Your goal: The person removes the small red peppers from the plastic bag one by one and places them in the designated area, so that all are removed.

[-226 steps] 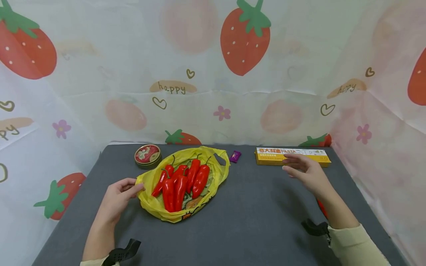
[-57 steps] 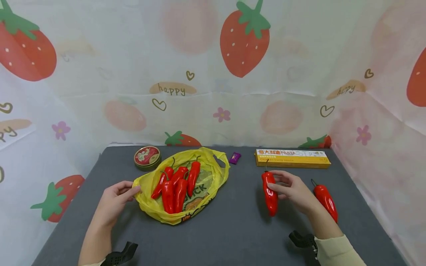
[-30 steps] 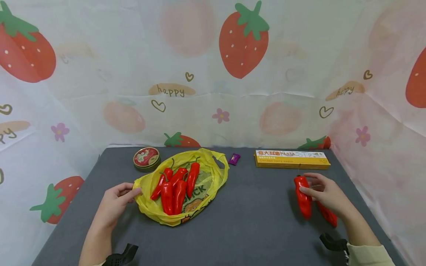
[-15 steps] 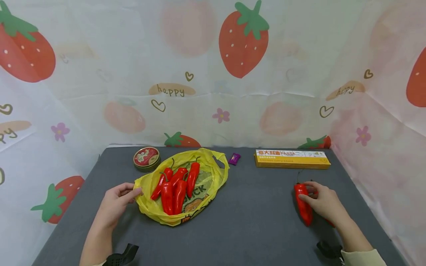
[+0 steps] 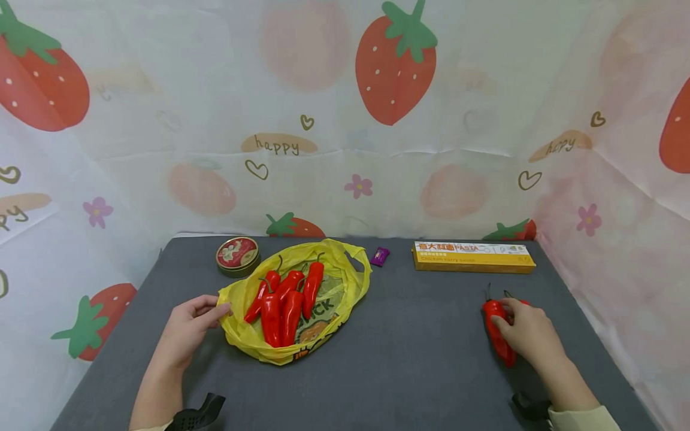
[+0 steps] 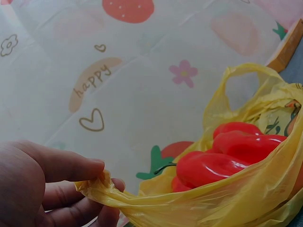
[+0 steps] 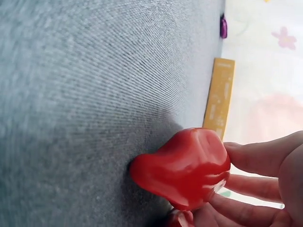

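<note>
My left hand (image 5: 185, 329) pinches the rim of a yellow plastic bag (image 5: 245, 341) between thumb and fingers; the left wrist view shows the bunched edge (image 6: 97, 187). Several glossy red chili peppers (image 5: 291, 311) with dark stems lie inside the spread-out bag. At the right of the table, my right hand (image 5: 530, 335) holds another red chili pepper (image 5: 497, 335) low at the tabletop, thumb on one side and fingers on the other. A second loose pepper (image 7: 181, 219) lies right beside it, mostly hidden by the hand in the head view.
A round red-and-green tin (image 5: 238, 256) stands behind the bag at the left. A small purple wrapped candy (image 5: 380, 257) and a yellow pasta box (image 5: 473, 258) lie along the back of the grey table (image 5: 388, 359). Strawberry-print cloth hangs behind and at both sides.
One chili pepper has gone from the bag to the right side of the table in my right hand, lowered beside the loose pepper there. My left hand has kept its hold on the bag.
</note>
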A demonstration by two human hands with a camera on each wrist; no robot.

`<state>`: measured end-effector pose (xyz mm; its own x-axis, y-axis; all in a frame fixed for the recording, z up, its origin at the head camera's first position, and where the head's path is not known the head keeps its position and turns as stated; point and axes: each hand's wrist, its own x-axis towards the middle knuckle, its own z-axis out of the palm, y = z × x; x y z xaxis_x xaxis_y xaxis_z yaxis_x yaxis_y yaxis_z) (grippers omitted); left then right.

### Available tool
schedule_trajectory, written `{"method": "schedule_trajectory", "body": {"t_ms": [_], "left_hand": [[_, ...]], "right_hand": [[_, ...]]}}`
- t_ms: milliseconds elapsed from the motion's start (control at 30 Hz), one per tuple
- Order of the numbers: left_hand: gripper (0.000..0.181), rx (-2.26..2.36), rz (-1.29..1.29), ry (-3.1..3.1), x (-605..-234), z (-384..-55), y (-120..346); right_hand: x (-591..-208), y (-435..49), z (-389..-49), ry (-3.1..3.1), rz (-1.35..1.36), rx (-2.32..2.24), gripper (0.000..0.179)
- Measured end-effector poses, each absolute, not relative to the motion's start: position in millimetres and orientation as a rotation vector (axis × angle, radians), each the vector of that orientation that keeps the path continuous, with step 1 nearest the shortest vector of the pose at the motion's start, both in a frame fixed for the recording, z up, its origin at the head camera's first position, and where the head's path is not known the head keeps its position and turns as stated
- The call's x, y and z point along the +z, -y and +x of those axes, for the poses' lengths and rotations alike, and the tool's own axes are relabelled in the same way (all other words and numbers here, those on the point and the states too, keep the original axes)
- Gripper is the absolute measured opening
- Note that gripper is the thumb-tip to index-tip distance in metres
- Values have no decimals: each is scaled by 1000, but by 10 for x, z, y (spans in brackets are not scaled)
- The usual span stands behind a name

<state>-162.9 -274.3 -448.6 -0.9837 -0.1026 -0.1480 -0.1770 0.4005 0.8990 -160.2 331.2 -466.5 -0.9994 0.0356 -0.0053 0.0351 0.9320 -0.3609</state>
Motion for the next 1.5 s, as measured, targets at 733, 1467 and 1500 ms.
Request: {"method": "schedule_trajectory", "body": {"t_ms": [733,1467,1500], "left_hand": [[44,1687,-262,-2579,-4486,-1627,2768],[46,1690,-248,-2565,-4468,-1635,2775],[46,1690,-249,-2563,-4466,-1634,2773]], "right_hand": [[-4391,-3006,-1626,2909,73,747,47],[-4110,-1723,-2222,2874,368,1156,43],[-4105,-1666,-2250,2875,380,1176,42]]}}
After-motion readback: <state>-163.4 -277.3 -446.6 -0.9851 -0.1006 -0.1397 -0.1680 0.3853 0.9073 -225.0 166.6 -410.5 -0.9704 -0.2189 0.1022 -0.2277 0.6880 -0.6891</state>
